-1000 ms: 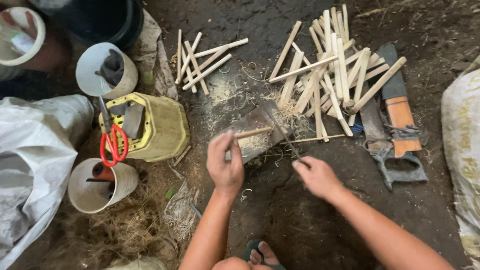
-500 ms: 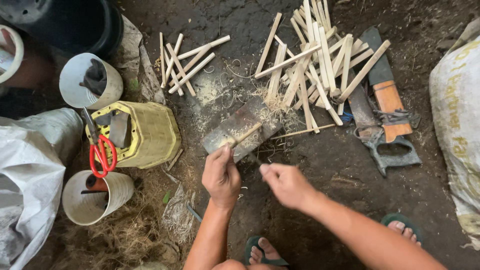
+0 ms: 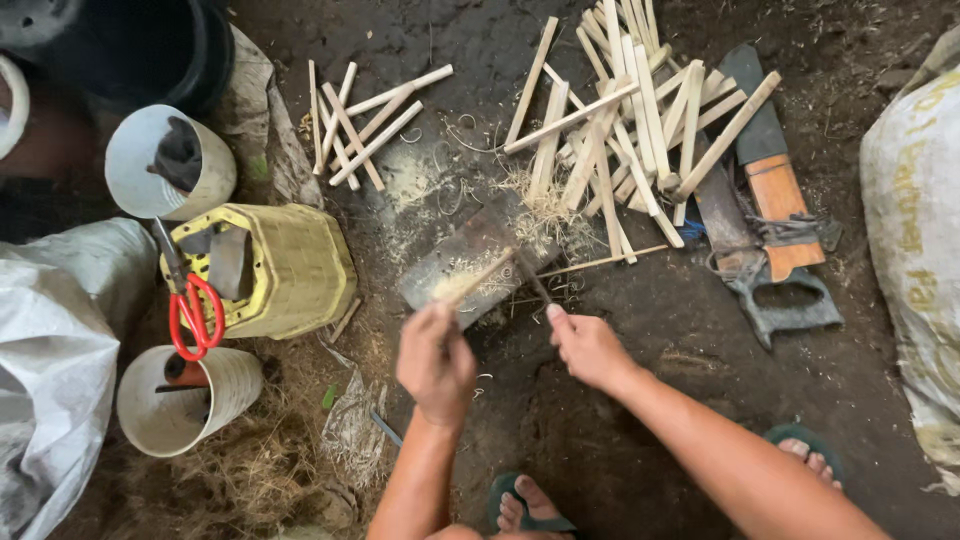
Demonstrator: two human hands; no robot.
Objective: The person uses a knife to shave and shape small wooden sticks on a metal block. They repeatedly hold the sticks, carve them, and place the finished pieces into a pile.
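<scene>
While both hands clench, left grips a bamboo stick; right hides a thin blade's handle.

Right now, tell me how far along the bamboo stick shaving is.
Done: a small pile of sticks lies apart at upper left, and curly shavings litter the soil. In hand: the left hand holds one thin stick on the flat board; the right hand holds a dark blade against it. Left: the large heap of split bamboo pieces at upper right.
</scene>
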